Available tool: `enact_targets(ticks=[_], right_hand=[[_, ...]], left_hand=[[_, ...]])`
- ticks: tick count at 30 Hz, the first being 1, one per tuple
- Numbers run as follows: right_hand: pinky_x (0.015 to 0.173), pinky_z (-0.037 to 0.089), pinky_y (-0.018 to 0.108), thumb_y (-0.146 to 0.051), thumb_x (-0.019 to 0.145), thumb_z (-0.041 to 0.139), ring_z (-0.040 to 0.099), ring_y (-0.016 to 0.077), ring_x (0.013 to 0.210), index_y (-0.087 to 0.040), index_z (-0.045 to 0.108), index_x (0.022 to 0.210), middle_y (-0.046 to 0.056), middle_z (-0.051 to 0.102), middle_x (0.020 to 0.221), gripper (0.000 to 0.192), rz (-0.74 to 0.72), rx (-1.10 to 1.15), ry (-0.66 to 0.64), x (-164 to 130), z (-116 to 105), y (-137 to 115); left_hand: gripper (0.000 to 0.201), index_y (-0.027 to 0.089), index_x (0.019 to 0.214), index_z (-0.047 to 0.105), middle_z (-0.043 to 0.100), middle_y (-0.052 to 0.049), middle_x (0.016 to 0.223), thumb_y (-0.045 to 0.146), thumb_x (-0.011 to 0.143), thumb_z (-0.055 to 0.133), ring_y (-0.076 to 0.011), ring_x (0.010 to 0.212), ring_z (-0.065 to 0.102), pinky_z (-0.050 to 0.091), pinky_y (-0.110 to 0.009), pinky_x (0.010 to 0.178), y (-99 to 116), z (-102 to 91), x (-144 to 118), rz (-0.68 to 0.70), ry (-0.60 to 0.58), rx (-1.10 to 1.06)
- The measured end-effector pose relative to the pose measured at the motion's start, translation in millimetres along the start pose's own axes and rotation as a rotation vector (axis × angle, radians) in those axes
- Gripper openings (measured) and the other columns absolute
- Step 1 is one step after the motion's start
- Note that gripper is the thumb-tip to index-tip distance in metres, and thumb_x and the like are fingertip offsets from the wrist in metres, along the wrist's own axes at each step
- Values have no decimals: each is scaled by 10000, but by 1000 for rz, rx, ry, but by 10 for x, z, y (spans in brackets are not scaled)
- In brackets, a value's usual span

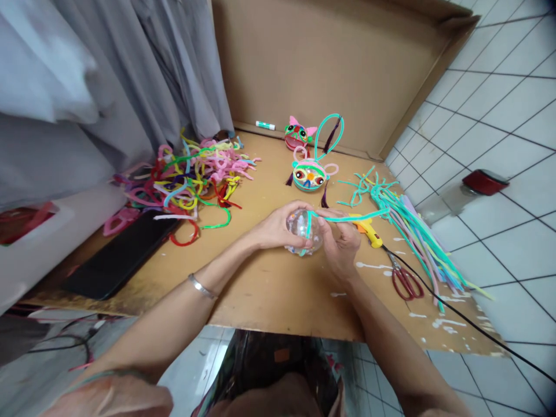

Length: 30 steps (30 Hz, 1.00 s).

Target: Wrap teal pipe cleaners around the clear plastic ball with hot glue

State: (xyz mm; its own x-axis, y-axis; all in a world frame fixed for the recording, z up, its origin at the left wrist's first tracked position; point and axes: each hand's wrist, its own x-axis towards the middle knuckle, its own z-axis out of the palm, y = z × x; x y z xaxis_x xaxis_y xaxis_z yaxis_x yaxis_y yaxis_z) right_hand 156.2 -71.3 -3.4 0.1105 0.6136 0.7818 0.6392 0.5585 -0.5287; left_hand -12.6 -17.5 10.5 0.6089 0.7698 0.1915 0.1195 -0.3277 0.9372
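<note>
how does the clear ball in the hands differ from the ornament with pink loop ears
The clear ball is see-through with a turquoise strip across it; the ornament has a colourful face with eyes. The ball is gripped by the left hand, while the ornament sits on the table. Both carry turquoise.

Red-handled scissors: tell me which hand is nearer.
Right. The right hand is left of the red-handled scissors and slightly beyond them; the left hand is farther left, holding the clear ball.
</note>
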Motion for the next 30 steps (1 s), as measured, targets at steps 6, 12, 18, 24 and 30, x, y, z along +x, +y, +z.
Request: enact_targets(ticks=[6,12,18,24,30], right_hand=[[821,578,422,-307,908,581,726,227,843,-284,748,849,25,774,841,178,-38,-87,84,-40,16,45],[892,553,438,-317,925,564,715,236,922,-290,751,900,39,773,906,191,-36,-32,22,-32,8,22],[991,478,445,-353,938,523,635,235,1086,-246,667,1169,75,729,1115,293,-12,-101,-104,-7,31,109],[973,397,544,-383,880,579,569,352,1111,-119,657,1170,214,674,1164,400,243,-669,-202,55,-254,509],[913,394,509,-547,910,493,558,404,1103,6,685,1093,313,633,1156,613,502,-1183,-500,142,-688,659]], left_hand=[[706,202,1192,555,629,-10,984,341,557,832,-181,873,598,523,-324,810,-21,9,10,-8,-2,41],[706,193,1173,558,627,-18,1024,353,543,834,-181,902,599,519,-314,828,-48,0,21,-10,18,-6],[655,185,1124,534,616,-4,975,373,555,798,-130,777,578,503,-254,727,-127,-43,69,-82,217,-189],[637,188,1097,534,593,21,900,399,556,794,-113,727,541,476,-229,683,-198,-43,116,-87,354,-227],[635,188,1084,541,586,29,874,396,539,792,-117,713,538,485,-245,682,-186,-7,117,-110,347,-218]])
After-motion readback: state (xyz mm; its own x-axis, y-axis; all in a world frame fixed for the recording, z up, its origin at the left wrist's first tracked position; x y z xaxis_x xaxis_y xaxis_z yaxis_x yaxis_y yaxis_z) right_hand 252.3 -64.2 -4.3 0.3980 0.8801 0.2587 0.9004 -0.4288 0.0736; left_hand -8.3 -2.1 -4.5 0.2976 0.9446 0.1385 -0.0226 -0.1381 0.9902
